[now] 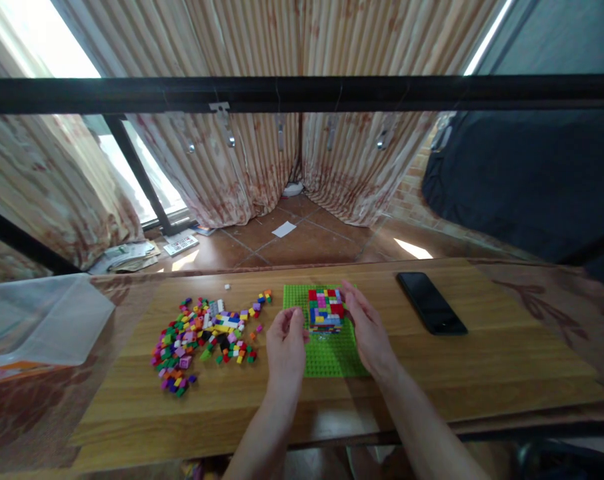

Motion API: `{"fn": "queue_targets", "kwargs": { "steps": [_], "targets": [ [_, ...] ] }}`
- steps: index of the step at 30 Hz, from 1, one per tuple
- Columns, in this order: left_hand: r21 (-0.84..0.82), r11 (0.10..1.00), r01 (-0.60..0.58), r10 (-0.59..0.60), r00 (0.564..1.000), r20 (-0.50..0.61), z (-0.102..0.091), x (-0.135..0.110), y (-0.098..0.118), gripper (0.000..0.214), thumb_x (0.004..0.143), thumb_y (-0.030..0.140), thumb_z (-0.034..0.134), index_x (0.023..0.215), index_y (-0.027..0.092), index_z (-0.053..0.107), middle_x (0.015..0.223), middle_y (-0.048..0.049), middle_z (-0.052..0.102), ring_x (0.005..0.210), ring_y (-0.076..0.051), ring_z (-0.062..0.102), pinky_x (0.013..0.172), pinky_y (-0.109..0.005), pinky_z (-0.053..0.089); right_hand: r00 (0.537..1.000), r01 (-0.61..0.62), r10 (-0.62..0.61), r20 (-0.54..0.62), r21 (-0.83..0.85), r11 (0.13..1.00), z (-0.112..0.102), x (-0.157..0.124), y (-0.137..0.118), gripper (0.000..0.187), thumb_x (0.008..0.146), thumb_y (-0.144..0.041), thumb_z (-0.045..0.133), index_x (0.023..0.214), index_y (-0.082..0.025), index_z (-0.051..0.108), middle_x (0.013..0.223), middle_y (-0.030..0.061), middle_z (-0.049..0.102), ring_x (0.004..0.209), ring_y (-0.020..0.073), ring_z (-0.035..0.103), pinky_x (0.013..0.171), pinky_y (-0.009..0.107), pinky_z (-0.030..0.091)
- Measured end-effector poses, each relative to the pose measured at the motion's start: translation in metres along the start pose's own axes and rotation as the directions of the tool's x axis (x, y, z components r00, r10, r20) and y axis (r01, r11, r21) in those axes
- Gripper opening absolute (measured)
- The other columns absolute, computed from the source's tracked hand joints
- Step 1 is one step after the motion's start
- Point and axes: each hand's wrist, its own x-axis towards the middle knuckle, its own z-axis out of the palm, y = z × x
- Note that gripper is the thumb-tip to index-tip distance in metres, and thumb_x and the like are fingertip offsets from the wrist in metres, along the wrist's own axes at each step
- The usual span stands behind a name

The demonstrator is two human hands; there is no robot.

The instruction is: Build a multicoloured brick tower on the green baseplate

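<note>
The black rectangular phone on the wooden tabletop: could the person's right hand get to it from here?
Probably yes: the right hand is by the multicoloured brick block, on the black rectangular phone's side, and only wooden tabletop shows between them.

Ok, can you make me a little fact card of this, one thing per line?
Stack: many-coloured bricks on a green plate
Left grip: fingertips bunched near the stack's left side; can't tell if it holds anything
Right grip: fingers along the stack's right side; can't tell if touching
Loose bricks: spread pile left of the plate
Phone: black, lying right of the plate
Table: wooden, under plate, loose bricks and phone
Box: see-through, far left
</note>
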Motion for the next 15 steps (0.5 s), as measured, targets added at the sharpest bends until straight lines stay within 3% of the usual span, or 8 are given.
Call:
{"fn": "queue_targets", "kwargs": {
  "steps": [7, 12, 15],
  "targets": [
    [0.175, 0.984, -0.034, 0.023, 0.998, 0.063, -0.011, 0.01, -0.009, 0.035, 0.079, 0.041, 0.058, 0.1, 0.014, 0.065, 0.087, -0.0051, 0.068, 0.066, -0.014, 0.061, 0.058, -0.024, 0.048, 0.999, 0.033, -0.029, 0.045, -0.108, 0.994, 0.004, 0.004, 0.007, 0.056, 0.084, -0.062, 0.055, 0.125, -0.025, 0.063, 0.134, 0.0059, 0.061, 0.125, 0.0239, 0.054, 0.108, 0.042, 0.039],
    [0.35, 0.92, -0.176, 0.12, 0.977, 0.177, -0.016, -0.002, -0.026, 0.033, 0.083, 0.031, 0.052, 0.108, 0.014, 0.066, 0.101, -0.0104, 0.072, 0.09, -0.021, 0.067, 0.084, -0.033, 0.051, 0.997, 0.064, -0.058, 0.054, -0.12, 0.991, 0.006, 0.004, 0.019, 0.057, 0.084, -0.063, 0.054, 0.124, -0.024, 0.064, 0.128, 0.0074, 0.065, 0.117, 0.0243, 0.06, 0.103, 0.042, 0.044],
    [0.417, 0.882, -0.219, 0.166, 0.973, 0.158, -0.019, -0.019, -0.032, 0.037, 0.083, 0.026, 0.051, 0.114, 0.012, 0.063, 0.111, -0.0146, 0.069, 0.102, -0.024, 0.064, 0.095, -0.039, 0.046, 0.996, 0.079, -0.074, 0.047, -0.106, 0.991, 0.004, -0.001, 0.024, 0.059, 0.081, -0.065, 0.056, 0.119, -0.022, 0.067, 0.121, 0.0098, 0.069, 0.112, 0.0268, 0.063, 0.101, 0.045, 0.045]
  ]
}}
